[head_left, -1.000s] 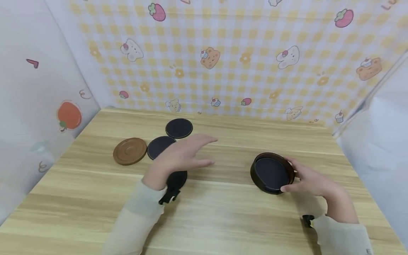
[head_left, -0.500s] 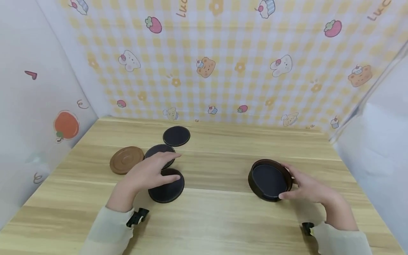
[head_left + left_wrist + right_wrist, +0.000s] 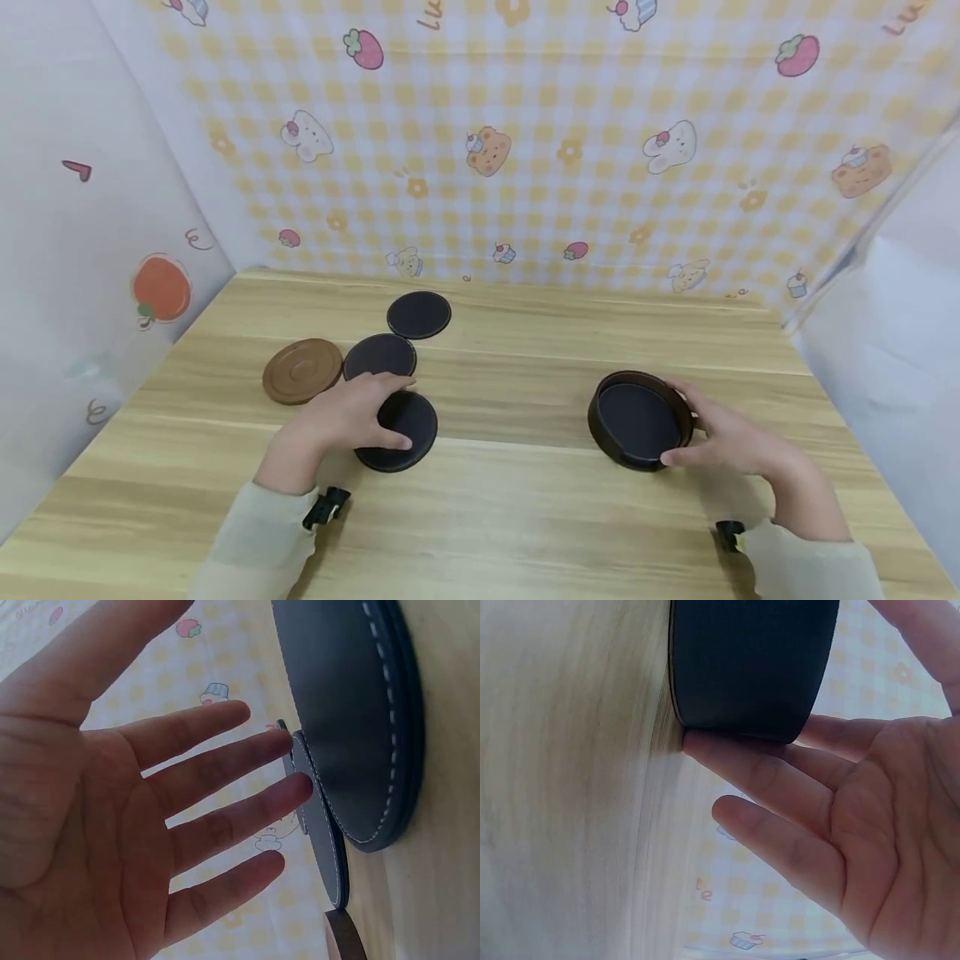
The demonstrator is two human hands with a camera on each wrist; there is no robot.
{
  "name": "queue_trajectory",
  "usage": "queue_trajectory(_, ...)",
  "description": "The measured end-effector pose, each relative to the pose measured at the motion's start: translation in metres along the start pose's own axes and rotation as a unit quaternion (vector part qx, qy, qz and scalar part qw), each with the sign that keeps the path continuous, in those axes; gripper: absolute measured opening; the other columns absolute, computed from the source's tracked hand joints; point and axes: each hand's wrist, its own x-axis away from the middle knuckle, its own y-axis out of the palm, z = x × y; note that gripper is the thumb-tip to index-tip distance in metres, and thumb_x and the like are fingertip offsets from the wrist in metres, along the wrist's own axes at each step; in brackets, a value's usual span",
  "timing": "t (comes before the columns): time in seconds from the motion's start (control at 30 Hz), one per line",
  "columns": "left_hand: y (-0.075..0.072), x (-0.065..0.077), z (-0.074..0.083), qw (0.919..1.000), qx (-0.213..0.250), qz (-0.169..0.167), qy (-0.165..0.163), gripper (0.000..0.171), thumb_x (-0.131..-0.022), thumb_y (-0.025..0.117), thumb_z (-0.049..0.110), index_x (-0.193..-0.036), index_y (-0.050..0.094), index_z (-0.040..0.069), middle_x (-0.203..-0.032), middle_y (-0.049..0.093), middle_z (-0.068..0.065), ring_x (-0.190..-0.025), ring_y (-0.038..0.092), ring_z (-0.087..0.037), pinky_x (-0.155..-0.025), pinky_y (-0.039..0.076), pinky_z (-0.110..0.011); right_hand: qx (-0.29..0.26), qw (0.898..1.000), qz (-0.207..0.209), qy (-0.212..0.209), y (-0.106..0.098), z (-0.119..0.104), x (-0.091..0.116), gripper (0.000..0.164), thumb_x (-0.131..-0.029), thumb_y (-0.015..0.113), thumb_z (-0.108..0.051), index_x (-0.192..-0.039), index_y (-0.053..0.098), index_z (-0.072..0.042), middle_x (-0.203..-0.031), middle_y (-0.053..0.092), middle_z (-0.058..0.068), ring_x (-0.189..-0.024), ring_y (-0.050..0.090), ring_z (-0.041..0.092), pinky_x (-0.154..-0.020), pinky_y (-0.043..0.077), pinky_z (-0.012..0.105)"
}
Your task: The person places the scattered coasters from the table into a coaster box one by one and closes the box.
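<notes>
My left hand (image 3: 337, 421) is over the nearest black round coaster (image 3: 422, 421), its thumb above the coaster's surface. In the left wrist view the fingers are spread and nearly straight, and the white-stitched coaster (image 3: 345, 712) lies beyond the fingertips. Behind it on the table are two more black coasters, a middle one (image 3: 378, 353) and a far one (image 3: 418, 314). My right hand (image 3: 738, 437) holds the right side of a dark round coaster holder (image 3: 602, 435), thumb at the front and fingers behind. A black disc (image 3: 639, 421) shows inside the holder.
A brown round grooved disc (image 3: 302, 372) lies left of the middle coaster. The wooden table (image 3: 510, 517) ends at a yellow checked backdrop (image 3: 525, 192), with white sheets at both sides.
My left hand has moved left and nearer to me, then lowered toward the nearest coaster. My right hand stays at the holder. The head view shifted slightly.
</notes>
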Motion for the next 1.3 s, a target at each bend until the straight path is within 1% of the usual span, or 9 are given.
queue_trajectory(0.23, -0.001, -0.005, 0.007, 0.9987, 0.014, -0.05, 0.002, 0.087, -0.074, 0.084, 0.045, -0.145, 0.05, 0.009, -0.152, 0.046, -0.012, -0.136, 0.042, -0.037, -0.1, 0.045, -0.054, 0.005, 1.0, 0.006, 0.007, -0.001, 0.002, 0.002, 0.104, -0.081, 0.082, -0.025, -0.153, 0.015, 0.008, -0.143, 0.041, 0.038, -0.131, 0.041, 0.056, -0.098, 0.039, 0.069)
queue_trajectory(0.6, 0.004, -0.005, 0.008, 0.9973, 0.025, -0.069, -0.006, 0.099, -0.066, 0.091, 0.038, -0.149, 0.045, 0.011, -0.153, 0.04, -0.012, -0.131, 0.039, -0.034, -0.093, 0.049, -0.053, 0.018, 1.0, 0.006, 0.001, 0.003, 0.004, 0.004, 0.102, -0.081, 0.083, -0.023, -0.153, 0.017, 0.007, -0.138, 0.047, 0.036, -0.123, 0.053, 0.049, -0.094, 0.044, 0.064)
queue_trajectory(0.73, 0.0, -0.003, 0.01, 0.9969, 0.018, -0.073, -0.023, 0.1, -0.066, 0.092, 0.034, -0.15, 0.043, 0.012, -0.153, 0.04, -0.01, -0.13, 0.037, -0.04, -0.091, 0.049, -0.055, 0.015, 1.0, 0.008, -0.002, 0.002, 0.004, 0.001, 0.102, -0.081, 0.082, -0.022, -0.153, 0.017, 0.008, -0.14, 0.045, 0.037, -0.124, 0.051, 0.05, -0.094, 0.044, 0.063)
queue_trajectory(0.8, -0.002, -0.001, 0.01, 0.9962, 0.017, -0.078, -0.036, 0.101, -0.066, 0.092, 0.032, -0.151, 0.042, 0.012, -0.153, 0.04, -0.009, -0.13, 0.037, -0.045, -0.091, 0.049, -0.056, 0.018, 1.0, 0.009, -0.006, 0.001, 0.004, -0.001, 0.101, -0.081, 0.082, -0.022, -0.153, 0.018, 0.008, -0.139, 0.045, 0.037, -0.124, 0.052, 0.049, -0.093, 0.046, 0.059)
queue_trajectory(0.87, -0.003, 0.001, 0.011, 0.9955, 0.015, -0.081, -0.046, 0.102, -0.066, 0.092, 0.031, -0.152, 0.041, 0.012, -0.153, 0.041, -0.008, -0.13, 0.037, -0.048, -0.091, 0.049, -0.056, 0.024, 1.0, 0.011, -0.01, 0.0, 0.004, -0.002, 0.1, -0.081, 0.083, -0.022, -0.152, 0.02, 0.007, -0.139, 0.047, 0.035, -0.123, 0.054, 0.046, -0.092, 0.05, 0.047)
queue_trajectory(0.97, -0.002, 0.003, 0.013, 0.9948, 0.009, -0.085, -0.055, 0.105, -0.063, 0.094, 0.032, -0.152, 0.041, 0.015, -0.151, 0.041, -0.007, -0.127, 0.039, -0.043, -0.09, 0.05, -0.054, 0.027, 1.0, 0.009, -0.014, -0.001, 0.004, -0.004, 0.099, -0.08, 0.083, -0.021, -0.152, 0.021, 0.006, -0.138, 0.049, 0.033, -0.122, 0.055, 0.042, -0.09, 0.05, 0.038)
queue_trajectory(1.03, -0.001, 0.004, 0.015, 0.9946, 0.005, -0.087, -0.057, 0.107, -0.061, 0.095, 0.032, -0.152, 0.041, 0.016, -0.151, 0.04, -0.007, -0.126, 0.039, -0.039, -0.088, 0.05, -0.053, 0.025, 1.0, 0.005, -0.013, 0.0, 0.005, -0.005, 0.099, -0.08, 0.083, -0.022, -0.152, 0.02, 0.007, -0.138, 0.049, 0.033, -0.121, 0.056, 0.042, -0.091, 0.051, 0.041)
queue_trajectory(1.17, 0.003, 0.005, 0.02, 0.9946, -0.001, -0.09, -0.05, 0.108, -0.059, 0.096, 0.03, -0.151, 0.041, 0.015, -0.15, 0.037, -0.012, -0.124, 0.039, -0.038, -0.088, 0.05, -0.053, 0.022, 1.0, 0.001, -0.009, 0.001, 0.006, -0.004, 0.101, -0.08, 0.083, -0.022, -0.152, 0.018, 0.008, -0.139, 0.046, 0.036, -0.125, 0.05, 0.05, -0.092, 0.046, 0.062)
queue_trajectory(1.3, 0.006, 0.005, 0.024, 0.9952, -0.011, -0.084, -0.048, 0.111, -0.057, 0.097, 0.024, -0.152, 0.04, 0.012, -0.148, 0.036, -0.016, -0.121, 0.039, -0.037, -0.089, 0.05, -0.052, 0.026, 1.0, 0.001, -0.008, 0.001, 0.007, -0.005, 0.101, -0.08, 0.083, -0.021, -0.152, 0.019, 0.008, -0.14, 0.044, 0.037, -0.128, 0.047, 0.051, -0.092, 0.046, 0.061)
